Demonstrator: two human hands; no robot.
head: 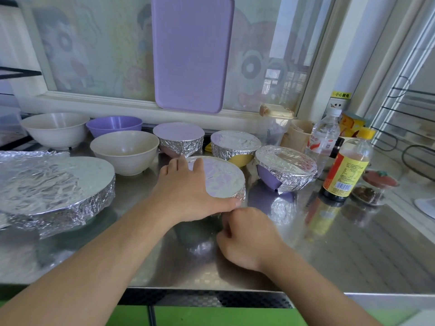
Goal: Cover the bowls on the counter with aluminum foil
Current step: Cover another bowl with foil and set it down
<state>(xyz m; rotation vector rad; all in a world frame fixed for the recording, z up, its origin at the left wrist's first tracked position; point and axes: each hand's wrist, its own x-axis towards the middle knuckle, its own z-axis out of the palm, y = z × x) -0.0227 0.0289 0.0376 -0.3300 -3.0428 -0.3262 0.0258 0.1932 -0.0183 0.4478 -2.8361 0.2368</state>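
At the middle of the steel counter [329, 243] stands the foil-covered bowl [223, 180] being worked on: its top is a smooth, taut silver disc with faint creases, and the foil is folded down and crumpled around the rim, hiding the bowl's own colour. Its wrinkled reflection shows in the counter just below it.

The left hand [188, 196] lies over the bowl's 9 o'clock side, palm down, fingers spread along the far rim toward 11 o'clock and the thumb wrapped along the near edge, pressing the foil against the side. The right hand [244, 236] sits at the bowl's 6 o'clock, fingers curled inward and pinching at the lower foil edge under the rim; the fingertips are tucked out of sight. The 2 hands nearly meet at the near rim, thumb tip beside knuckles.

3 more wrapped bowls sit behind: the pink bowl [179, 140] at 12 o'clock, the yellow bowl [235, 147] at 1 o'clock and the purple bowl [284, 170] at 3 o'clock, each showing a little colour below its foil. At 9 o'clock a wide foil-covered dish [54, 189] fills the left edge. 3 bowls are uncovered at 10 to 11 o'clock: the near cream bowl [124, 151], the far cream bowl [55, 129] and the open purple bowl [114, 125]. A sauce bottle [348, 165] and a water bottle [322, 137] stand at 3 o'clock.
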